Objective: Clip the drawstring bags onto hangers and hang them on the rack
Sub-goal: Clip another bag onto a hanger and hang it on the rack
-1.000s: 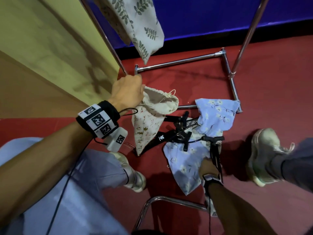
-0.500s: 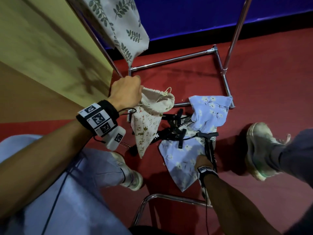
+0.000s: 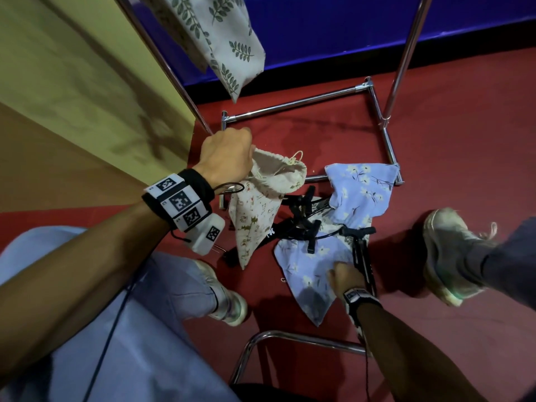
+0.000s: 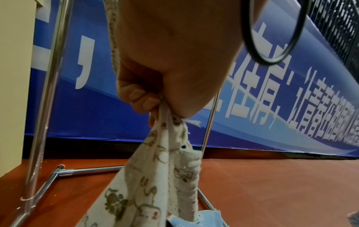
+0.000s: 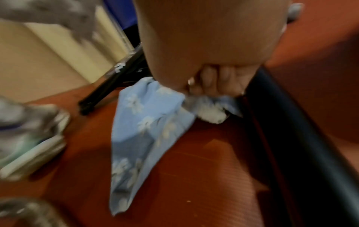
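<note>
My left hand [image 3: 229,156] grips the gathered mouth of a cream drawstring bag [image 3: 255,216] with small animal prints; it hangs down from the fist [image 4: 155,101] above the red floor. My right hand [image 3: 343,275] pinches the top of a light blue flowered bag [image 3: 310,274], seen blurred in the right wrist view [image 5: 147,127]. A second blue flowered bag [image 3: 362,190] lies on the floor by the rack's base. Black clip hangers [image 3: 301,224] lie in a heap between the bags, one [image 3: 362,256] beside my right hand. A leaf-print bag [image 3: 220,39] hangs from the rack above.
The chrome rack's base bars [image 3: 295,104] and uprights [image 3: 406,50] stand on the red floor before a blue banner wall. A yellow wall [image 3: 72,82] is at the left. My shoes [image 3: 229,300] and another shoe [image 3: 446,253] flank the pile. A chrome chair frame [image 3: 290,338] is near.
My right hand has slid a little left onto the blue bag, away from the black hanger. The left hand keeps holding the cream bag in about the same place.
</note>
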`<state>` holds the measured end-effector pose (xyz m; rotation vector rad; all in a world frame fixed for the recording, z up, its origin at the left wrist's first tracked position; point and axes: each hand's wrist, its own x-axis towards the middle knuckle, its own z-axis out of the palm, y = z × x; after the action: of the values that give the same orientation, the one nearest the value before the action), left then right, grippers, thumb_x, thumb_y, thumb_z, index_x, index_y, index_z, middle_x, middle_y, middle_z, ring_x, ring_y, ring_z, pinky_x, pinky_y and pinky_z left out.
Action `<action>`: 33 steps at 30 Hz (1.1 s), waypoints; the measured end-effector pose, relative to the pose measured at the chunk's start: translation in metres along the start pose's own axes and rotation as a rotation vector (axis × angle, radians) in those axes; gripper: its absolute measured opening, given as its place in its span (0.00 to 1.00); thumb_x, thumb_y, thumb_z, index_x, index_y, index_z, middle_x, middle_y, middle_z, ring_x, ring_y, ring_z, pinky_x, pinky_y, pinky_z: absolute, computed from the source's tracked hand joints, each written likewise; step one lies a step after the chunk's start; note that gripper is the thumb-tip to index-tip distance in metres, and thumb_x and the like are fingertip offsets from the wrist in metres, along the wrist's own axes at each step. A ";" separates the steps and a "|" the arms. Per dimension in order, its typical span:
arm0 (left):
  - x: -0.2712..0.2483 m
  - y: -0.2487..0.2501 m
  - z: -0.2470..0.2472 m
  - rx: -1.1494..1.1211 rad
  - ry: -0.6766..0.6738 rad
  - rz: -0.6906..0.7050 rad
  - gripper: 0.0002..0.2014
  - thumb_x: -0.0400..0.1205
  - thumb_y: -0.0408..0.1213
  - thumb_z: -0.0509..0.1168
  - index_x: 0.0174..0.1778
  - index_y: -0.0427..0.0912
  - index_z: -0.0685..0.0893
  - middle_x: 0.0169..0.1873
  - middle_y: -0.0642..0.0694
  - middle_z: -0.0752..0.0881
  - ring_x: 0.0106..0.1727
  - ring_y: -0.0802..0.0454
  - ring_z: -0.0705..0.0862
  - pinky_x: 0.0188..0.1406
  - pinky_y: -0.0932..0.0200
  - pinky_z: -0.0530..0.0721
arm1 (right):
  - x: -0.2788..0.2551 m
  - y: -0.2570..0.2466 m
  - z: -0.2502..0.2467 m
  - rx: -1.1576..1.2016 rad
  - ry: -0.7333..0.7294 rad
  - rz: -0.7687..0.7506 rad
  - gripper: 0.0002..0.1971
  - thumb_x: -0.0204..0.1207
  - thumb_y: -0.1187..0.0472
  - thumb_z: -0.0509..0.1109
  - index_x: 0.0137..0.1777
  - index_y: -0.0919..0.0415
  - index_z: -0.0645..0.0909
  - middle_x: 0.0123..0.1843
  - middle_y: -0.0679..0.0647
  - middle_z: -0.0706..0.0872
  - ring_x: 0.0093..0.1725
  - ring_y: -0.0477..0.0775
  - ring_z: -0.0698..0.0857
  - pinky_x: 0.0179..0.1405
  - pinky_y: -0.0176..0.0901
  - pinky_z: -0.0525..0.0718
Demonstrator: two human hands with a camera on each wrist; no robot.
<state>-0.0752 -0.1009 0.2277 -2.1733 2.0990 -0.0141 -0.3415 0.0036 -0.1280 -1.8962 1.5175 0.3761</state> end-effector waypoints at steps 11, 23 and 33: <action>0.003 0.005 0.007 0.037 -0.005 0.018 0.10 0.88 0.41 0.59 0.50 0.37 0.78 0.34 0.44 0.76 0.42 0.33 0.85 0.36 0.47 0.76 | -0.016 -0.079 0.010 0.185 -0.075 -0.586 0.27 0.81 0.62 0.61 0.81 0.51 0.72 0.75 0.56 0.80 0.71 0.60 0.80 0.66 0.52 0.83; 0.007 0.013 -0.004 0.018 0.001 0.036 0.09 0.88 0.40 0.59 0.48 0.38 0.77 0.35 0.43 0.76 0.42 0.35 0.84 0.36 0.48 0.76 | -0.010 0.045 0.024 -0.001 0.247 0.131 0.25 0.76 0.63 0.69 0.75 0.62 0.77 0.66 0.64 0.85 0.62 0.67 0.86 0.58 0.59 0.86; 0.004 0.015 0.002 0.042 -0.031 0.038 0.11 0.89 0.41 0.58 0.51 0.37 0.79 0.41 0.37 0.84 0.44 0.33 0.86 0.38 0.48 0.76 | 0.000 0.086 0.026 -0.058 0.152 0.340 0.34 0.78 0.59 0.74 0.82 0.61 0.67 0.79 0.65 0.69 0.75 0.72 0.71 0.66 0.60 0.81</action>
<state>-0.0898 -0.1052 0.2242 -2.0956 2.1040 -0.0214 -0.4182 0.0126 -0.1748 -1.7411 1.9578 0.4381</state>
